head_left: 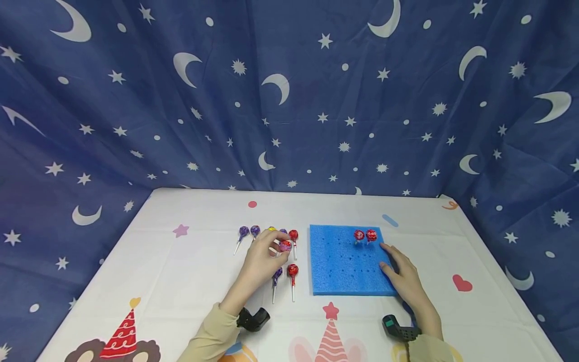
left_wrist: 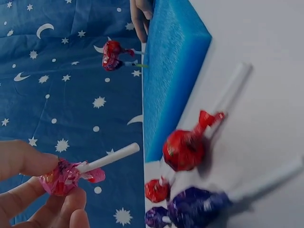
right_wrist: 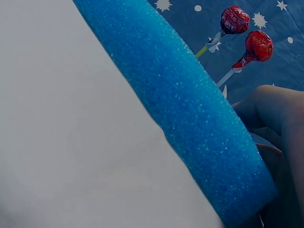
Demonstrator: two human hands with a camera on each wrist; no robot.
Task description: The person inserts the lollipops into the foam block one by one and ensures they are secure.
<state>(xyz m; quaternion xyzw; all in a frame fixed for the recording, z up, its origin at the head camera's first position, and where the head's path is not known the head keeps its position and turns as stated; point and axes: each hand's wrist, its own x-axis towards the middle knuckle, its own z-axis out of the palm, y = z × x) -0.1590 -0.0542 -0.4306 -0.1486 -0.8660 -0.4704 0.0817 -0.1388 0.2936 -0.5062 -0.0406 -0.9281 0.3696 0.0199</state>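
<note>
My left hand pinches a pink-wrapped lollipop by its wrapped head, above the loose lollipops on the table. In the left wrist view its white stick points up and to the right, away from the fingers. A blue foam board with rows of small holes lies right of centre. Two red lollipops stand upright in its far right part. With fingers extended and thumb apart, my right hand rests at the board's right edge.
Left of the board lie red lollipops and several purple lollipops; a yellow lollipop is partly hidden behind the left hand. The white table has a printed cover, and a blue moon-and-star curtain hangs behind it.
</note>
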